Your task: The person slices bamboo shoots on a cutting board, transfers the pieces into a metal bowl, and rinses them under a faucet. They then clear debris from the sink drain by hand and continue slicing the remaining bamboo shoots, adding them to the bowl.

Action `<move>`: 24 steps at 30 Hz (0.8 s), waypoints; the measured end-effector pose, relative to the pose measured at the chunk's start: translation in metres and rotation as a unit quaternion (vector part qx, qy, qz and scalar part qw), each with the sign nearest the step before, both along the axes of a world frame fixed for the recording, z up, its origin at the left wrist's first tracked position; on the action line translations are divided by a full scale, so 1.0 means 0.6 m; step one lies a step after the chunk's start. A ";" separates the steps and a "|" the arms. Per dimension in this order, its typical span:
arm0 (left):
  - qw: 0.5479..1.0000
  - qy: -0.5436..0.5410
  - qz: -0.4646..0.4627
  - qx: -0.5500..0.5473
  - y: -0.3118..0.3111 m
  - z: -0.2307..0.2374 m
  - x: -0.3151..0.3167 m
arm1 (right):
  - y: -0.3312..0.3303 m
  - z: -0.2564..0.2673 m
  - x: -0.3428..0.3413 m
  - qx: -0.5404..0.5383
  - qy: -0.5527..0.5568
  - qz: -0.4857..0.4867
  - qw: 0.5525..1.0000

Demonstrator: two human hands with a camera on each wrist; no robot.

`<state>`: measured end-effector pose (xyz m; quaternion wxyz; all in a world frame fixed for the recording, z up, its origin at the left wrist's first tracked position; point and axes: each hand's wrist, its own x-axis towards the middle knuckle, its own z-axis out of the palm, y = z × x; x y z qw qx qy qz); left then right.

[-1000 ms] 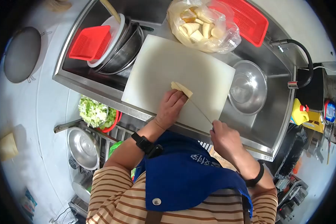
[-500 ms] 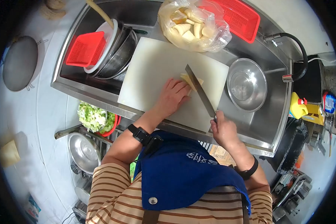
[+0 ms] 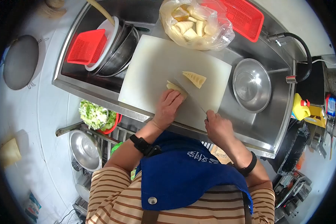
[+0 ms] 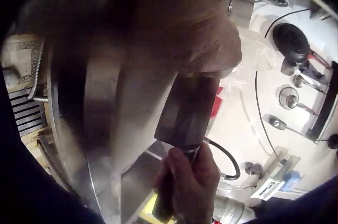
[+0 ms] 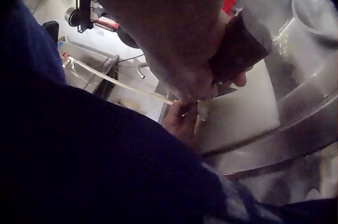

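Filling much of the head view, a steel sink (image 3: 250, 130) stands before a person in a blue apron (image 3: 190, 179) and striped shirt. A white cutting board (image 3: 149, 56) lies across its middle, the near edge over the front rim. Left of the board leans a stack of bowls (image 3: 121, 52), with a red basket (image 3: 86, 46) tilted against it. A clear plastic bag (image 3: 223, 40) of pale chunks (image 3: 190, 34) sits just beyond the board's far edge, near another red basket (image 3: 246, 18). A metal bowl (image 3: 252, 86) is in the sink, just beside the board's right edge.

Over the board is a broad-bladed knife (image 4: 187, 110), its blade slanting away from the person. The right hand (image 3: 219, 127) is wrapped round the knife's handle, near the board's front right corner. The left hand (image 3: 168, 110) has its bent fingers closed on a pale wedge (image 3: 173, 86), holding it down on the board right alongside the blade; whether the edge has entered it I cannot tell. On the blade's other side a loose wedge (image 3: 195, 79) lies flat, its ridged face up, apart from both hands.
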<state>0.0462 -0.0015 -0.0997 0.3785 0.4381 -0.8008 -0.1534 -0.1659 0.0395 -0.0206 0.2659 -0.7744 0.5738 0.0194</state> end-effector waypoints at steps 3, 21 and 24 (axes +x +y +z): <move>1.000 -0.014 0.018 -0.004 0.000 -0.002 -0.007 | -0.007 0.015 0.000 0.001 0.009 0.018 1.000; 0.999 -0.023 0.040 -0.019 -0.001 0.007 -0.010 | -0.007 0.002 0.005 0.018 0.023 0.040 0.999; 0.999 -0.013 0.039 -0.021 0.002 0.006 -0.011 | -0.014 -0.015 0.011 0.023 0.019 0.033 0.999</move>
